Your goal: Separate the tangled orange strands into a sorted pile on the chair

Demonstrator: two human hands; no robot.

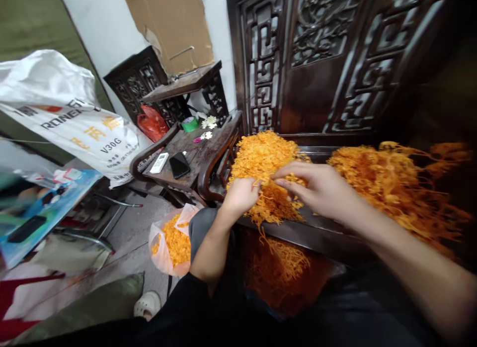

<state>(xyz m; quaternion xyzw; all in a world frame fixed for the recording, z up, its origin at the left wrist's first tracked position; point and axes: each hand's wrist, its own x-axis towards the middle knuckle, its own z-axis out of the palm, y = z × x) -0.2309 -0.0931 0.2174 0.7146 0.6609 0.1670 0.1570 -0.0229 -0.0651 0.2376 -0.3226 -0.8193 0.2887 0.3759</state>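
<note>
left hand (pixel 240 197) curled, thumb and finger pinched on an orange strand (pixel 257 183). right hand (pixel 315 184) opposite, fingers bent; blurred, cannot tell if closed. both above the left orange pile (pixel 266 150), which reaches the bench (pixel 316 235) front edge; narrow gap to the right orange pile (pixel 395 188).

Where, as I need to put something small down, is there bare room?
On the side table, between the black phone and the green tape; grey floor also shows between the metal leg and the pink bag. The bench is crowded: two orange piles cover much of it, and the left hand and right hand are at the left one.
</note>
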